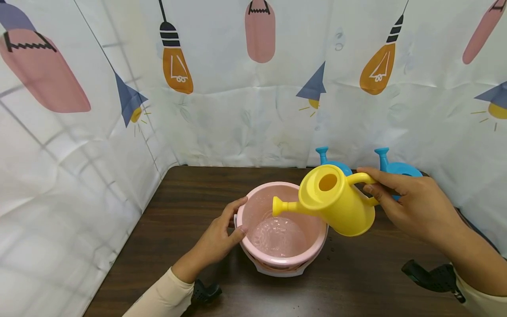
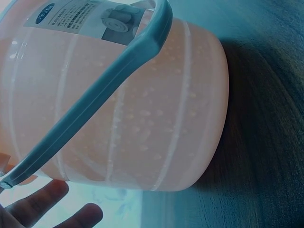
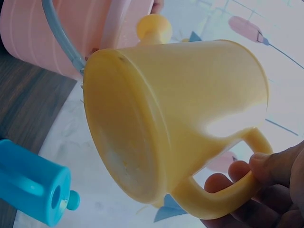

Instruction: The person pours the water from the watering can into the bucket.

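Observation:
A yellow watering can (image 1: 348, 211) is tilted over the pink bucket (image 1: 277, 260), its spout head above the opening. My right hand (image 1: 416, 204) grips the can by its handle, fingers curled round it in the right wrist view. Rippled water (image 1: 277, 237) lies in the bottom of the bucket. My left hand (image 1: 219, 237) holds the bucket's rim at the left, thumb on the near side. In the left wrist view the bucket's side shows droplets, a label (image 2: 85, 19) and a grey-white carrying handle (image 2: 95, 95) hanging down across it.
Two blue watering cans stand at the back right, one (image 1: 404, 169) behind my right hand and the other (image 1: 336, 166) partly hidden by the yellow can. Water drops dot the dark wooden table (image 1: 190, 193) right of the bucket. A patterned white curtain (image 1: 237, 123) hangs behind.

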Demonstrator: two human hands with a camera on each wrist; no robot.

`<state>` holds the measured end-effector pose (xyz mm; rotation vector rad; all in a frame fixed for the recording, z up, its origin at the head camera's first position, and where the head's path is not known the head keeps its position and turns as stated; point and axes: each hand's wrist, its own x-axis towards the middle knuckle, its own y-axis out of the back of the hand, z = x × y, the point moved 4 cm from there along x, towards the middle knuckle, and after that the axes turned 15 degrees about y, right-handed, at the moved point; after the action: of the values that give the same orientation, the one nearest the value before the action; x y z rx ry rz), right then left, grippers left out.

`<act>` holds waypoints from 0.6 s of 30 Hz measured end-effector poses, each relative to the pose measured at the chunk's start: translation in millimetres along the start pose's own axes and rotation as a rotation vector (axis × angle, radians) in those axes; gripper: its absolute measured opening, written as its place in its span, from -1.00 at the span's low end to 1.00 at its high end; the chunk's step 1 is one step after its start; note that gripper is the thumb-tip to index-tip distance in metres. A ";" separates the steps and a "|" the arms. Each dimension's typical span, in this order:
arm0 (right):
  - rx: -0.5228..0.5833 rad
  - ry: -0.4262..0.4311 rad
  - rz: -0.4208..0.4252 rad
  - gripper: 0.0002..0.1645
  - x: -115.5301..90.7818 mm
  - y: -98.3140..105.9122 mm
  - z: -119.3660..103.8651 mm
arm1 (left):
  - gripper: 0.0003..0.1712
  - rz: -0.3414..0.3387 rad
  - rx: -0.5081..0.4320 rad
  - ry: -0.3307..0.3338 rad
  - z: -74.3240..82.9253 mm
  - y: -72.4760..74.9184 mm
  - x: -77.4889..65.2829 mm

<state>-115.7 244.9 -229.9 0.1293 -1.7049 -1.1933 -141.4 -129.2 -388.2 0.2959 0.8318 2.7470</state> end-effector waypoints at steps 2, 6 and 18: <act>-0.001 0.002 0.003 -0.34 -0.1 0.1 0.0 | -0.24 0.000 -0.001 0.001 -0.1 0.0 -0.2; 0.002 0.007 0.005 -0.34 -0.3 0.1 0.0 | -0.24 -0.001 -0.003 0.005 0.4 0.3 -0.4; 0.005 -0.004 -0.003 -0.34 -0.3 1.2 -1.4 | -0.24 -0.006 -0.001 0.016 1.2 0.6 -0.4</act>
<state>-114.0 244.7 -229.2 0.1327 -1.7117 -1.1920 -140.8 -129.2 -386.9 0.2712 0.8336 2.7472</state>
